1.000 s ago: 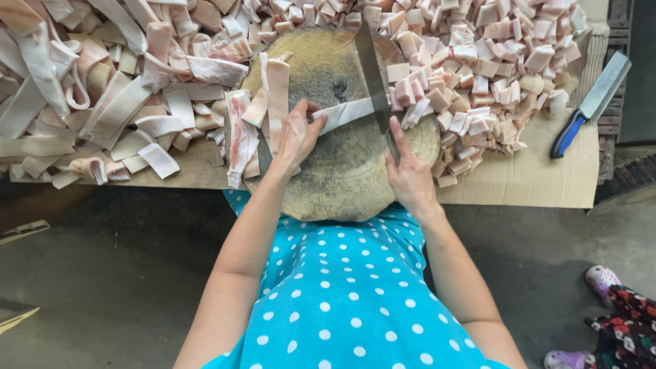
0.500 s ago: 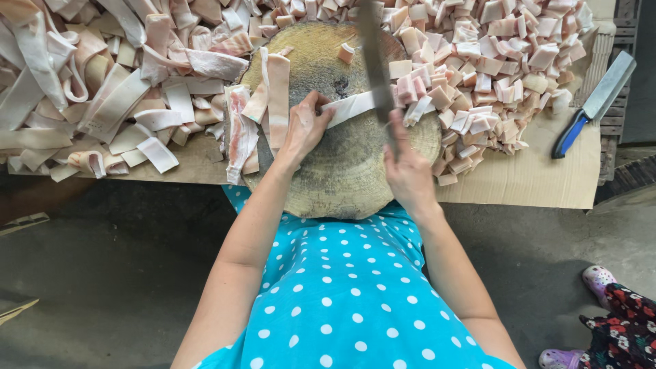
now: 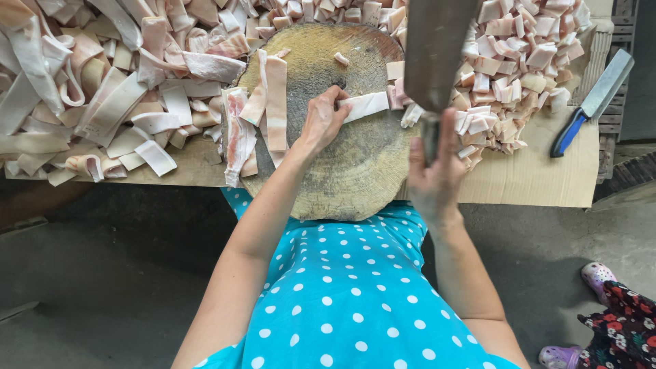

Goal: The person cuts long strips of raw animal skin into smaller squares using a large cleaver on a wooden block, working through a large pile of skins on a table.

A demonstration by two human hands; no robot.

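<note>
One round wooden chopping block (image 3: 342,171) sits at the centre of the frame on the table (image 3: 533,181). Two blades show: a cleaver (image 3: 437,51) raised at upper centre, its handle gripped in the closed right hand (image 3: 434,174), and a blue-handled knife (image 3: 591,102) lying at the right edge. The left hand (image 3: 321,123) pinches one pale strip of pork skin (image 3: 365,106) flat on the block, just left of the cleaver. Long strips (image 3: 102,89) are heaped at upper left, cut pieces (image 3: 519,61) at upper right, too many to count.
</note>
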